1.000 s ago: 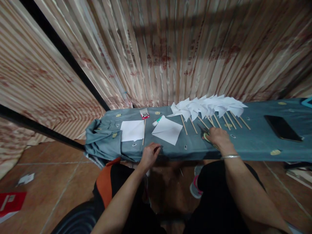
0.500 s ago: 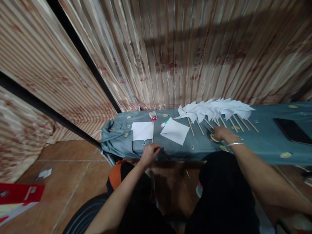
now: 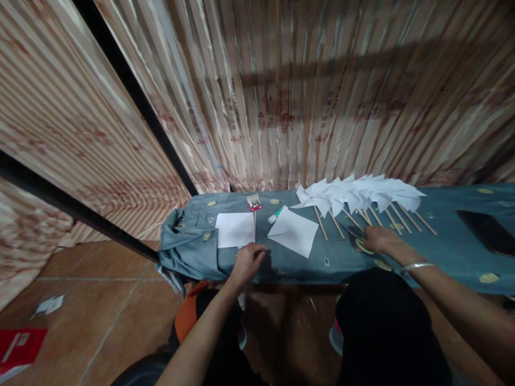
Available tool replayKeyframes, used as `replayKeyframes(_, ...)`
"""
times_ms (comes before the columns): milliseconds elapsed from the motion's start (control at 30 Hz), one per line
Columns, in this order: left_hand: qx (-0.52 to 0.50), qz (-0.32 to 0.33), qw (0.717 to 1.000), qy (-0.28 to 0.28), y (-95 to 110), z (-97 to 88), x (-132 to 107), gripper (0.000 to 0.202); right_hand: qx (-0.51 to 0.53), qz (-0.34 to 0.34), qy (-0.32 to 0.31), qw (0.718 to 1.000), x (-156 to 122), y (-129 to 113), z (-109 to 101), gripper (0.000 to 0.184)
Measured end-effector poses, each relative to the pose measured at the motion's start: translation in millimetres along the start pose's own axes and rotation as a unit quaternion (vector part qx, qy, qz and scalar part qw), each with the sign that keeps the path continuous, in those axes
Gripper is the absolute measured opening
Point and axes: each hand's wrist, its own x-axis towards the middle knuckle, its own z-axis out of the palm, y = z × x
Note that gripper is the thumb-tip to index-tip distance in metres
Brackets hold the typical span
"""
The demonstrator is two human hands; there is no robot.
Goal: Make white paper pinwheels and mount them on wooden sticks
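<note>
My right hand (image 3: 376, 239) is closed around the yellow-green handles of a pair of scissors (image 3: 362, 246), whose blades point up and left over the cloth. Just beyond it lies a row of overlapping white paper pinwheels (image 3: 358, 194) on wooden sticks. My left hand (image 3: 248, 262) hovers at the lower edge of a stack of white paper (image 3: 235, 229), fingers loosely bent and apart, apparently holding nothing. A wooden stick (image 3: 255, 221) lies along that stack's right edge. Between my hands rests a creased paper square (image 3: 295, 234), partly over a white and green glue tube (image 3: 277, 214).
A small red and white box (image 3: 254, 202) of metal pins stands behind the paper. At the right lies a dark tablet or phone (image 3: 486, 231). The narrow table has a grey-green cloth (image 3: 298, 272); a striped curtain (image 3: 273, 96) hangs behind, and a dark pole (image 3: 137, 99) slants at left.
The view has shifted, so the table sits lower in the picture. My left hand has moved a little nearer the paper stack; my right hand still grips the scissors.
</note>
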Motion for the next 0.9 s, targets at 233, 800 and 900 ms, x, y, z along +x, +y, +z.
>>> replayKeyframes(233,0.029,0.035,0.997,0.061,-15,-6.1,66,0.026,-0.086,-0.022,-0.183,0.979,-2,-5,-16,0.027)
replayKeyframes(800,0.286,0.003,0.958,0.017,-42,-18.6,193,0.02,-0.082,-0.113,-0.156,0.978,1,20,2,0.017)
replayKeyframes(900,0.315,0.013,0.949,-0.008,-40,-21.0,199,0.021,-0.036,-0.125,-0.186,0.974,3,23,2,0.017)
